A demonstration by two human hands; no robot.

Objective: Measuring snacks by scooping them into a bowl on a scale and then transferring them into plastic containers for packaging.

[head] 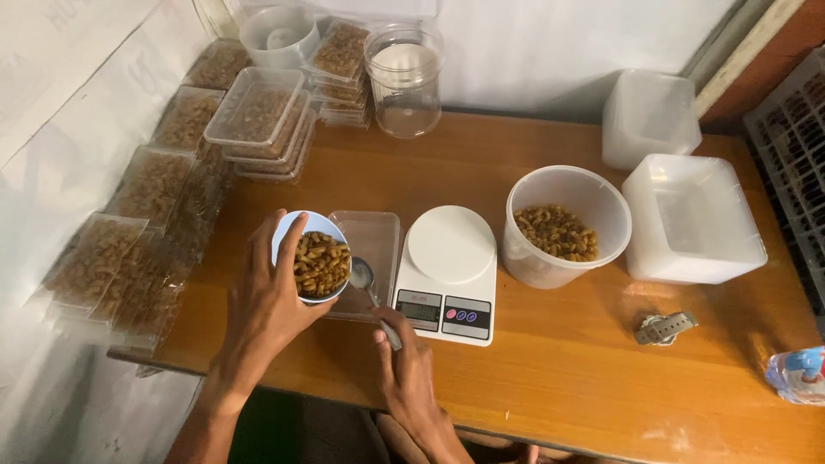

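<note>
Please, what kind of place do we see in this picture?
Probably a small home or workshop food-packing station. A kitchen scale stands on the wooden table, beside a white bucket of brown snack pieces. Filled clear containers are stacked along the wall, and empty tubs wait at the right.

A wooden counter (550, 378) is filling most of the view, its orange-brown top shining softly where the light is falling on it. A pale wall (550, 51) is running behind it, and a white sheet-covered wall (60, 94) is closing in along the left. A light timber strip (739, 56) is slanting down at the upper right, and a dark plastic crate (795, 163) is standing at the right edge
</note>
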